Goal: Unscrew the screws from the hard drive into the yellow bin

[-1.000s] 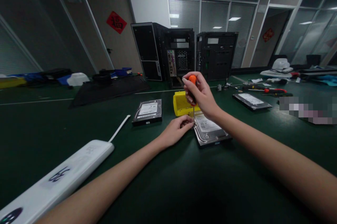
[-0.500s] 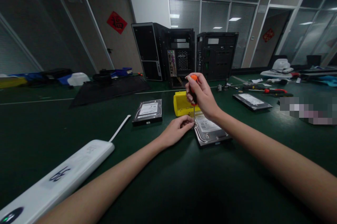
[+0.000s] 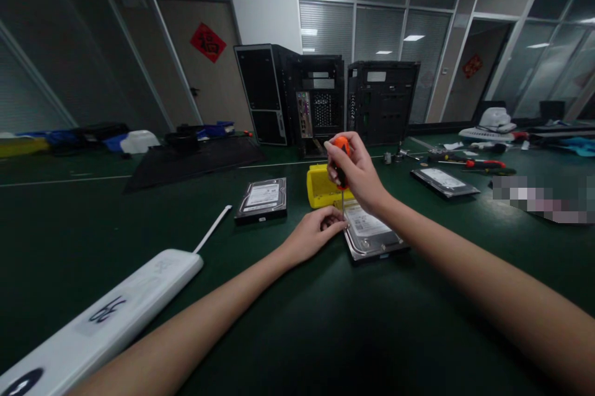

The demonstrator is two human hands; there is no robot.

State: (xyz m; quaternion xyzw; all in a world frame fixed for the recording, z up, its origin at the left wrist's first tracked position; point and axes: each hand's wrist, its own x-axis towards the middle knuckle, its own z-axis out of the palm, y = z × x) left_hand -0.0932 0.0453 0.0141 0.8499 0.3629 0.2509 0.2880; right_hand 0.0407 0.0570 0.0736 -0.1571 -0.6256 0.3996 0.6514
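My right hand (image 3: 354, 171) is wrapped round the orange-and-black handle of a small screwdriver (image 3: 341, 163), held upright with its thin shaft pointing down at the left corner of a silver hard drive (image 3: 372, 233) lying on the green table. My left hand (image 3: 316, 232) rests on the table at that same corner, fingers curled and pinched near the screwdriver tip; what they hold, if anything, is hidden. A yellow tray (image 3: 320, 188) sits just behind both hands.
A second hard drive (image 3: 261, 199) lies to the left, a third (image 3: 443, 180) to the right. A white power strip (image 3: 102, 315) lies near left. Two black computer cases (image 3: 325, 98) stand behind. Tools (image 3: 483, 164) and clutter are at far right.
Both hands stay at the drive's corner. My right hand's fingers shift slightly on the screwdriver handle. The view has tipped down a little.
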